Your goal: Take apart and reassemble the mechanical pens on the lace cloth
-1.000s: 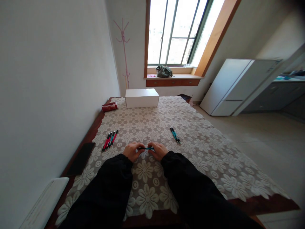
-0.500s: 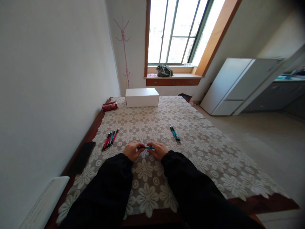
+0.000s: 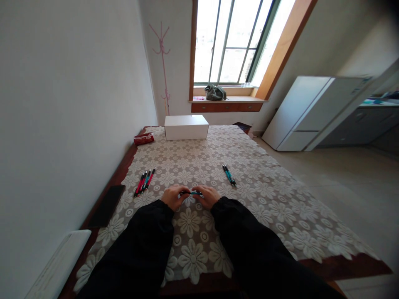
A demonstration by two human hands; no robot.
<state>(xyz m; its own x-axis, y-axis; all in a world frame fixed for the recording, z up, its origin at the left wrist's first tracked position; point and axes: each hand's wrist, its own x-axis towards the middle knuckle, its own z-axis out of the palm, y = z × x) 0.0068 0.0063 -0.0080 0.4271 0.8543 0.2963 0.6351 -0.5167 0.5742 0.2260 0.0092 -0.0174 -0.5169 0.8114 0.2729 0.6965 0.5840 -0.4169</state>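
Teal-and-black pen (image 3: 196, 192) is between the hands at the lace tablecloth (image 3: 188, 221), left hand (image 3: 173, 197) fingers clamped on black end, right hand (image 3: 207, 197) fingers on teal end; best gripped lightly, ends aligned.

Left pens (image 3: 146, 182) and right pens (image 3: 229, 175) flank a free lane — white box (image 3: 186, 128) beyond.

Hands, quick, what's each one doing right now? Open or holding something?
Left hand: closed, fingertips pinching the dark end of a pen.
Right hand: closed, fingertips pinching the same pen's teal end.
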